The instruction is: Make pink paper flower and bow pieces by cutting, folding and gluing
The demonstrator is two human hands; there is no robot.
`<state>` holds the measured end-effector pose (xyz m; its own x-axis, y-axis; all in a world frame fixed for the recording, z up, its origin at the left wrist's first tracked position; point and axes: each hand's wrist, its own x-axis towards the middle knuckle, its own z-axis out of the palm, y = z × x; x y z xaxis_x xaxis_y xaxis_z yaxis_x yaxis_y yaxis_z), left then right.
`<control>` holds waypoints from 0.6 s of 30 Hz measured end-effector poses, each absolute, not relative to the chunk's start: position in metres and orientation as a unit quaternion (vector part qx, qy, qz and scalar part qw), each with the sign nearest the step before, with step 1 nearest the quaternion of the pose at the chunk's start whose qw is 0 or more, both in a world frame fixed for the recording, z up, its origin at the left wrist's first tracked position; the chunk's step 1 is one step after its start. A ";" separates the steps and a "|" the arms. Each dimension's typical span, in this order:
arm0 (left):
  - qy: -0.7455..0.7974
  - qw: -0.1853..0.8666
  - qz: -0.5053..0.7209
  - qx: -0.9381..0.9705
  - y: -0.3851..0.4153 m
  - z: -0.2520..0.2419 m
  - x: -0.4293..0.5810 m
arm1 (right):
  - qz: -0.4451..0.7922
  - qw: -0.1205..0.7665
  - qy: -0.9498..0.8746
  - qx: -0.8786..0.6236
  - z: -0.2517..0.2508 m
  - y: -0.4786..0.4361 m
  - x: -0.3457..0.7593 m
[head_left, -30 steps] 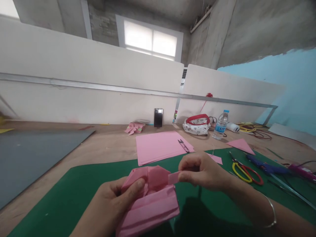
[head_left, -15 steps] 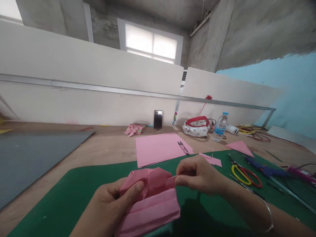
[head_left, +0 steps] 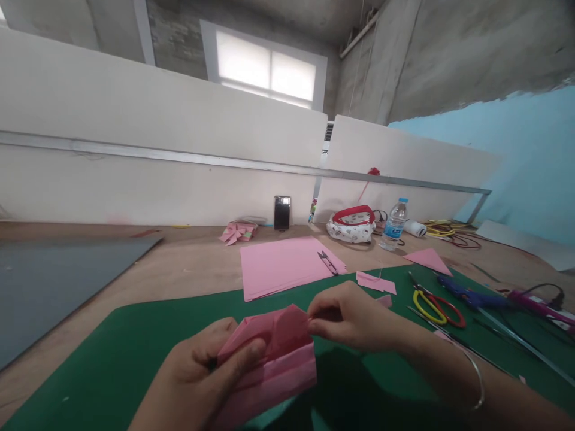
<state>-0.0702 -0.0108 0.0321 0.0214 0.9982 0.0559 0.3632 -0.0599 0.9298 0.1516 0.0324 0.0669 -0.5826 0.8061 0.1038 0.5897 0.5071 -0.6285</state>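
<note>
A folded pink paper piece (head_left: 278,353) is held above the green cutting mat (head_left: 135,341). My left hand (head_left: 202,374) grips its left side, thumb pressed across the front folds. My right hand (head_left: 345,317) pinches the paper's upper right corner between thumb and fingers; a thin bracelet circles that wrist. Part of the paper is hidden behind my left hand.
A stack of pink sheets (head_left: 283,263) with small snips (head_left: 327,261) lies beyond the mat. Scissors (head_left: 433,302), a blue glue gun (head_left: 471,296) and pink scraps (head_left: 375,281) lie at the right. A phone (head_left: 281,212), a paper bow (head_left: 237,231), a pouch (head_left: 353,226) and a water bottle (head_left: 393,224) stand at the back wall.
The small pink strip that stuck out from my right fingers has been drawn in to the folded paper's corner. Both hands sit slightly lower and leftward in view.
</note>
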 end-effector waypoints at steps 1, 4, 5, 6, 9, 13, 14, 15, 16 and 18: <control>0.565 0.368 0.404 0.618 -0.011 0.031 -0.070 | 0.287 0.204 -0.843 -0.407 0.066 0.032 0.151; 0.557 0.328 0.382 0.661 -0.013 0.030 -0.068 | 0.336 0.210 -0.831 -0.390 0.064 0.032 0.148; 0.558 0.315 0.378 0.668 -0.013 0.030 -0.068 | 0.342 0.209 -0.830 -0.388 0.064 0.032 0.147; 0.560 0.302 0.379 0.672 -0.014 0.030 -0.067 | 0.341 0.206 -0.832 -0.386 0.064 0.033 0.147; 0.566 0.278 0.390 0.672 -0.015 0.030 -0.067 | 0.325 0.197 -0.842 -0.383 0.063 0.034 0.146; 0.553 0.297 0.375 0.682 -0.015 0.027 -0.068 | 0.307 0.195 -0.851 -0.378 0.060 0.036 0.146; 0.551 0.298 0.371 0.685 -0.014 0.026 -0.068 | 0.302 0.197 -0.853 -0.376 0.059 0.036 0.146; 0.551 0.298 0.368 0.687 -0.014 0.025 -0.068 | 0.298 0.199 -0.855 -0.374 0.059 0.036 0.147; 0.552 0.296 0.367 0.688 -0.014 0.024 -0.069 | 0.295 0.201 -0.857 -0.371 0.058 0.036 0.147; 0.553 0.290 0.365 0.690 -0.013 0.023 -0.069 | 0.292 0.205 -0.858 -0.370 0.057 0.037 0.147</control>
<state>-0.0690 -0.0131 0.0226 0.1206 0.9755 0.1837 0.5522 -0.2197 0.8043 0.1467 0.0365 0.0573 -0.6423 0.7544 0.1353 0.5151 0.5556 -0.6526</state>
